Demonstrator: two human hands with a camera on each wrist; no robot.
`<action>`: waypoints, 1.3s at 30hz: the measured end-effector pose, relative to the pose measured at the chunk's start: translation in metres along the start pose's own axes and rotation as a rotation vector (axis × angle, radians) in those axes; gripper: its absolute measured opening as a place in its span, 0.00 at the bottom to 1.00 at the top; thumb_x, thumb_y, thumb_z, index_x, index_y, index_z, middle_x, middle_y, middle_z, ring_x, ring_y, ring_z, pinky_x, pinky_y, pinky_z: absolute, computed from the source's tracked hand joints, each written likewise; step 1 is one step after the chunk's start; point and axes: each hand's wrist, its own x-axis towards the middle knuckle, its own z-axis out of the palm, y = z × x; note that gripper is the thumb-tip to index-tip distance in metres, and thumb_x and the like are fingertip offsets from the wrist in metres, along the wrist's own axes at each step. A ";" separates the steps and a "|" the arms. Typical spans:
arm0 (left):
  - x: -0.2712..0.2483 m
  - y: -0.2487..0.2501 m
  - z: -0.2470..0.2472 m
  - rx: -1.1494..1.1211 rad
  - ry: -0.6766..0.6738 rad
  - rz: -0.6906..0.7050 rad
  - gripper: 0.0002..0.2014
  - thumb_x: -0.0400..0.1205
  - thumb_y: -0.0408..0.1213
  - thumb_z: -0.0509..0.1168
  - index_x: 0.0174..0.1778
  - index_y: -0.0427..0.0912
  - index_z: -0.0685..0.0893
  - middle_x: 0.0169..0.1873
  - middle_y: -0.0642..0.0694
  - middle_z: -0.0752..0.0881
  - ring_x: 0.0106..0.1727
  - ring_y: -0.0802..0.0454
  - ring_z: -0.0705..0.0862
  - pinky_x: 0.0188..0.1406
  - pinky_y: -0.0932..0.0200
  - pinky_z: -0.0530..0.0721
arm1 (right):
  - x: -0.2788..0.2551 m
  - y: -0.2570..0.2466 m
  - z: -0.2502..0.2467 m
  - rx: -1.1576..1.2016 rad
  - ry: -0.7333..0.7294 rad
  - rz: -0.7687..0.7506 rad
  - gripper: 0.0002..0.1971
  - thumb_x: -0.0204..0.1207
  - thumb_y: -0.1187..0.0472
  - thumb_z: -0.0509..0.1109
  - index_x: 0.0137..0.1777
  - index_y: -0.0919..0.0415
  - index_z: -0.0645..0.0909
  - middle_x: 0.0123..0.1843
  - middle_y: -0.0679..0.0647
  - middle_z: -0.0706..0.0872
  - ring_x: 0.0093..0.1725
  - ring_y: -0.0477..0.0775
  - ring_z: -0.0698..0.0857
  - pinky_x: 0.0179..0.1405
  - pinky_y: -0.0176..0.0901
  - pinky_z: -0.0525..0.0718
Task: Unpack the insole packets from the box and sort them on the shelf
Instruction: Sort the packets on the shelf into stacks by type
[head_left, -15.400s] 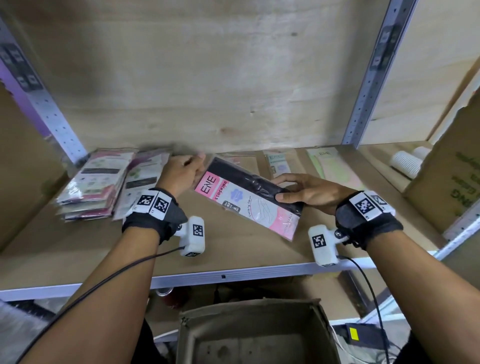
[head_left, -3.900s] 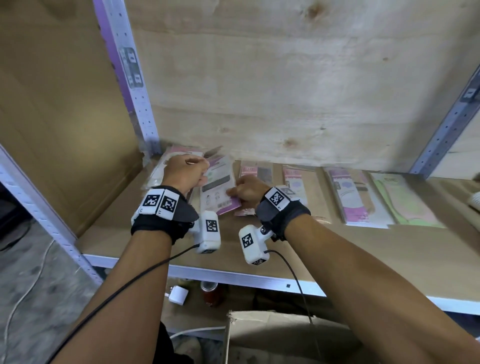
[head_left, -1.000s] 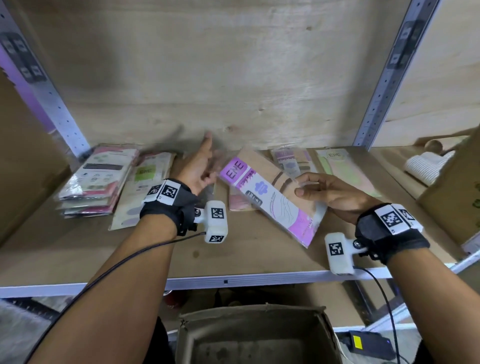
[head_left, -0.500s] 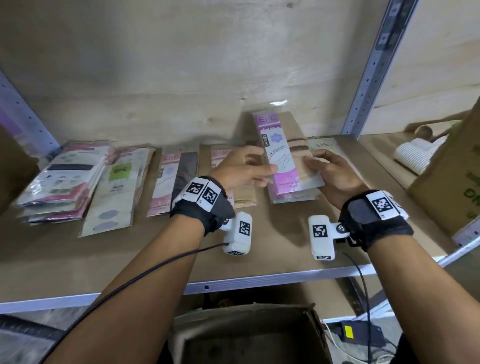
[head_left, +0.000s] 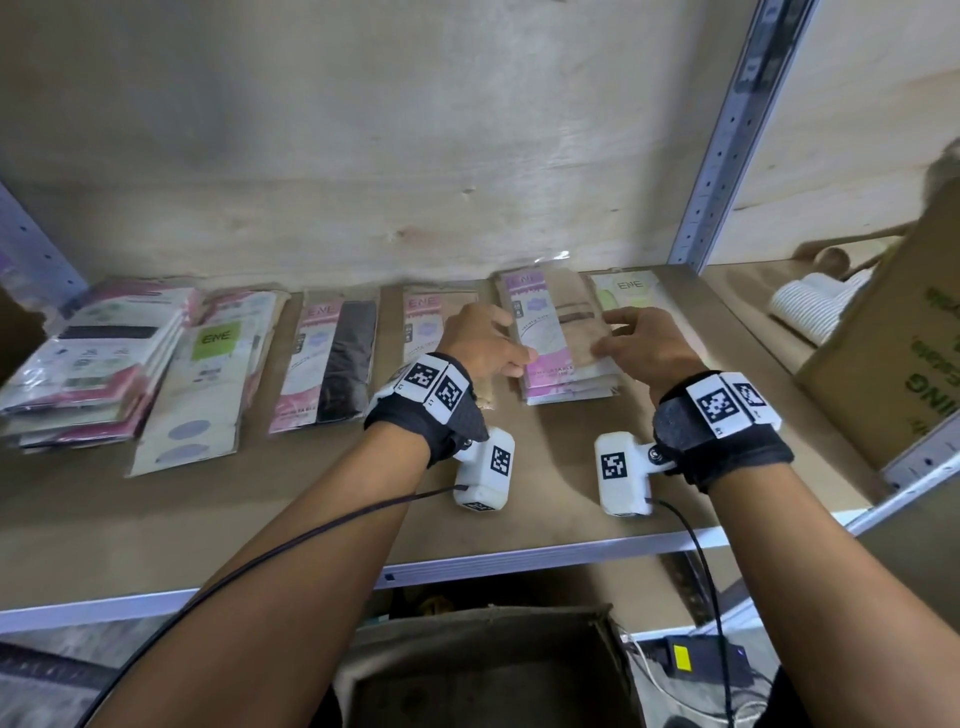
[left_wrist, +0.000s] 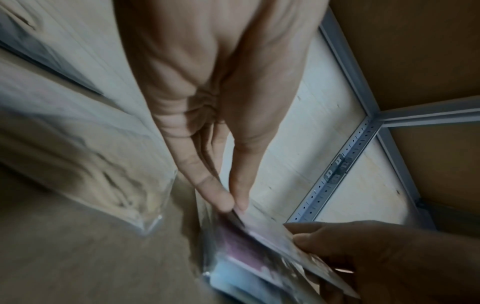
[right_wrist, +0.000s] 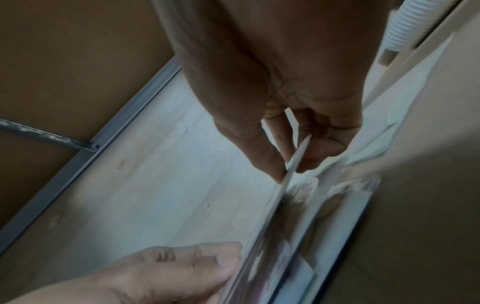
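Observation:
A purple-and-beige insole packet (head_left: 553, 325) lies on top of a small stack of like packets at the right of the shelf board (head_left: 311, 514). My left hand (head_left: 511, 358) pinches its left edge between thumb and forefinger (left_wrist: 221, 197). My right hand (head_left: 615, 332) pinches its right edge (right_wrist: 293, 164), with the top packet still slightly lifted off the stack. Along the back lie other packets: a black one (head_left: 337, 353), a pink-beige one (head_left: 428, 317), a green-labelled one (head_left: 208, 379) and a mixed pile (head_left: 88, 364). The open cardboard box (head_left: 483, 670) sits below the shelf.
A pale green packet (head_left: 631, 288) lies right of the stack, by the metal upright (head_left: 727, 140). A printed carton (head_left: 898, 353) and white ribbed cups (head_left: 810, 306) fill the neighbouring bay. A black charger (head_left: 691, 660) lies on the floor.
The purple packet was tilted up above the stack half a second ago; now it is lowered nearly flat onto it. My left hand, open a second ago, has taken its left edge.

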 end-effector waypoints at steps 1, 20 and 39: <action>0.000 0.001 0.002 0.016 -0.003 -0.005 0.33 0.72 0.26 0.80 0.73 0.31 0.77 0.55 0.33 0.90 0.47 0.42 0.93 0.54 0.44 0.92 | 0.001 0.001 0.000 -0.018 0.005 0.006 0.28 0.70 0.66 0.79 0.71 0.58 0.80 0.60 0.57 0.88 0.61 0.58 0.85 0.67 0.51 0.82; -0.013 0.008 -0.013 0.084 0.017 -0.012 0.29 0.73 0.31 0.81 0.69 0.32 0.80 0.56 0.39 0.87 0.50 0.42 0.92 0.54 0.45 0.91 | -0.005 -0.010 -0.005 -0.287 0.038 -0.030 0.26 0.76 0.57 0.74 0.74 0.61 0.77 0.70 0.59 0.83 0.68 0.60 0.82 0.70 0.52 0.79; -0.115 -0.035 -0.214 -0.081 0.499 0.076 0.05 0.80 0.32 0.72 0.49 0.45 0.89 0.46 0.43 0.92 0.38 0.52 0.91 0.39 0.63 0.91 | -0.108 -0.126 0.151 0.139 -0.454 -0.269 0.06 0.82 0.73 0.65 0.54 0.70 0.83 0.38 0.63 0.85 0.32 0.58 0.85 0.27 0.40 0.83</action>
